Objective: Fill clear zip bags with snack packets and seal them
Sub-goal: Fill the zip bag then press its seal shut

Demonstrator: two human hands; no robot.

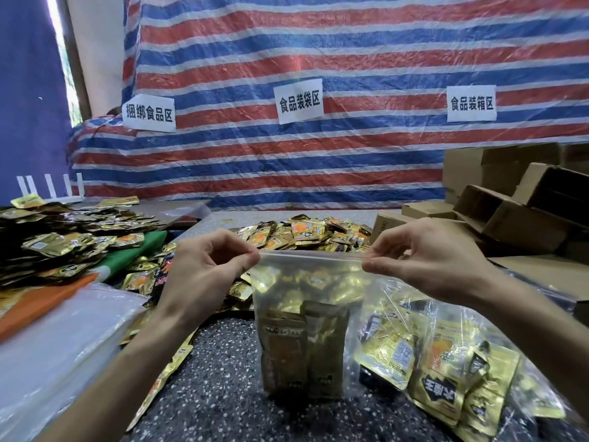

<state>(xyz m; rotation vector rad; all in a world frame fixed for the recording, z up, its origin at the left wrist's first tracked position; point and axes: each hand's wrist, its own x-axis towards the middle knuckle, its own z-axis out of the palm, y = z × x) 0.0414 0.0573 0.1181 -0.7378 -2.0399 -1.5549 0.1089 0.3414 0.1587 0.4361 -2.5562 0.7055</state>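
Observation:
A clear zip bag (306, 291) stands upright in front of me, with gold snack packets (302, 349) inside its lower half. My left hand (204, 269) pinches the left end of its zip strip, and my right hand (424, 260) pinches the right end. The strip is stretched level between them. A heap of loose gold snack packets (306, 234) lies just behind the bag on the speckled table (223, 378).
Filled clear bags (446, 362) lie at the right. A stack of empty clear bags (63, 346) sits at the left, with more loose packets (63, 237) beyond it. Cardboard boxes (516, 202) stand at the right rear. A striped tarp (318, 59) hangs behind.

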